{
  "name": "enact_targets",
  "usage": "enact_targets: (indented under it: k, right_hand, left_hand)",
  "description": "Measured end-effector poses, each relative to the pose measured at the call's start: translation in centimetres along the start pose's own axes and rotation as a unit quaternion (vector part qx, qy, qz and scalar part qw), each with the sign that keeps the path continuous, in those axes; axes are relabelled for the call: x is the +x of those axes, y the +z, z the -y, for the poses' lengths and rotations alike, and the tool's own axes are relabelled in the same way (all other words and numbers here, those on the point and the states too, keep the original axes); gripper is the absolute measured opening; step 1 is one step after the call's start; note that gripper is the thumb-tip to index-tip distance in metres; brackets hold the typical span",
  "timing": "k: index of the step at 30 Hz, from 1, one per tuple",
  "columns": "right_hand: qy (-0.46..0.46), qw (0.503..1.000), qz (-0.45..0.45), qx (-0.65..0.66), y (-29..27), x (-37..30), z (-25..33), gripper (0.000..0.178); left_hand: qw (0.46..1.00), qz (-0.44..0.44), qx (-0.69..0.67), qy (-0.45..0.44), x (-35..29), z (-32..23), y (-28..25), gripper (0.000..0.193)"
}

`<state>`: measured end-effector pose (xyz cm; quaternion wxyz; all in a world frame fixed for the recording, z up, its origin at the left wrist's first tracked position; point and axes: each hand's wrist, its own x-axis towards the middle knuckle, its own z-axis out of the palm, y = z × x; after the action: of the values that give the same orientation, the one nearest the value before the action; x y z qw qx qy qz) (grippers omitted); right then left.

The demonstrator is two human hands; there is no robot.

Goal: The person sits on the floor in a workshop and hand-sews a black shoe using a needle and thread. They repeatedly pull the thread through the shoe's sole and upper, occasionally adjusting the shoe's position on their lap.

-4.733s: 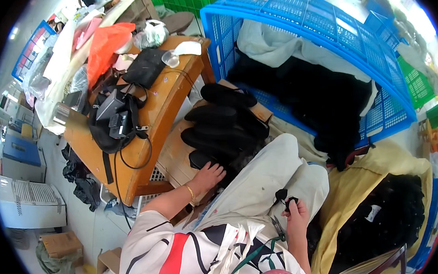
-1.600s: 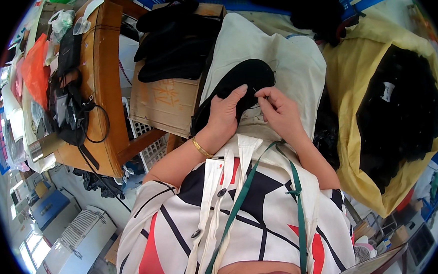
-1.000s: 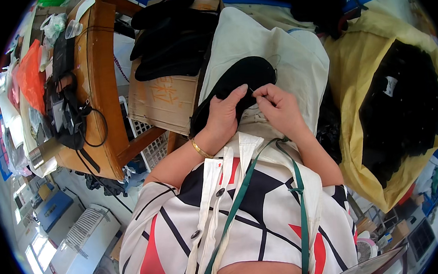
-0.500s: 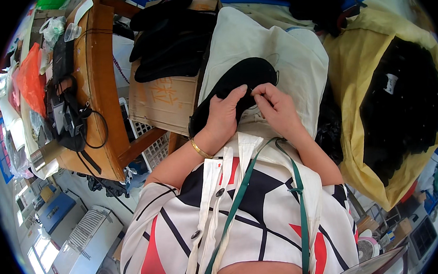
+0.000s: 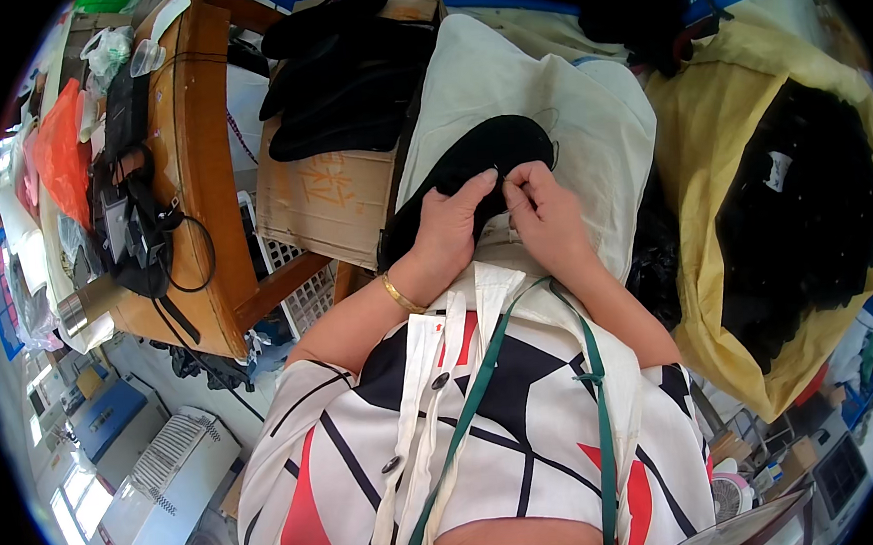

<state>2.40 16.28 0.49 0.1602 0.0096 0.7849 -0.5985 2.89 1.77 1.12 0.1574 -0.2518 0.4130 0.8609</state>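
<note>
A long black fabric piece shaped like a shoe or slipper point(image 5: 494, 149) lies slantwise over the white cloth on my lap. My left hand point(image 5: 446, 222) grips its near edge, with the thumb pressed on top and the fingers out of sight underneath. Beside that thumb, at the piece's right edge, my right hand point(image 5: 545, 211) is closed in a pinch. Whatever sits between its thumb and forefinger is too small to make out. A fine dark thread shows faintly by the rounded far end.
Several similar black pieces point(image 5: 337, 109) lie on a cardboard box point(image 5: 322, 205) ahead to the left. A wooden table point(image 5: 191, 188) stands farther left. On the right is a yellow sack point(image 5: 700, 256) filled with black pieces. White cloth point(image 5: 587, 113) spreads beyond my hands.
My right hand has turned slightly and shifted a little, its fingers now more upright and still pinched near the edge. The left hand and the black piece stay almost in place.
</note>
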Motion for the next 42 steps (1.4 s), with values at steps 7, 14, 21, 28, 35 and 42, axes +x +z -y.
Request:
enact_targets:
  k: [7, 14, 21, 28, 35, 42]
  right_hand:
    - [0.108, 0.988, 0.065, 0.090, -1.4, 1.4, 2.5, 0.007]
    - [-0.149, 0.971, 0.010, -0.188, -3.1, 1.8, 3.7, 0.020]
    - [-0.228, 0.961, -0.045, -0.151, -0.9, 2.0, 1.6, 0.004]
    - [0.003, 0.983, 0.040, 0.179, -2.5, 1.4, 1.8, 0.011]
    - [0.025, 0.890, -0.143, 0.433, -13.3, -1.1, 4.0, 0.019]
    - [-0.155, 0.710, -0.251, 0.640, -28.6, -7.0, -1.9, 0.016]
  left_hand:
    - [0.999, 0.024, 0.048, 0.004, 0.4, 1.6, -1.3, 0.023]
    - [0.965, 0.040, 0.238, 0.106, -0.3, 2.0, -1.1, 0.034]
    - [0.956, 0.052, 0.287, 0.001, 0.1, 2.9, -2.2, 0.024]
    - [0.949, 0.109, 0.291, 0.062, 0.0, 2.8, -1.9, 0.026]
    - [0.740, 0.222, 0.575, 0.269, 2.4, -3.0, 1.5, 0.034]
    - [0.463, 0.371, 0.792, 0.144, 5.4, -2.8, 5.9, 0.031]
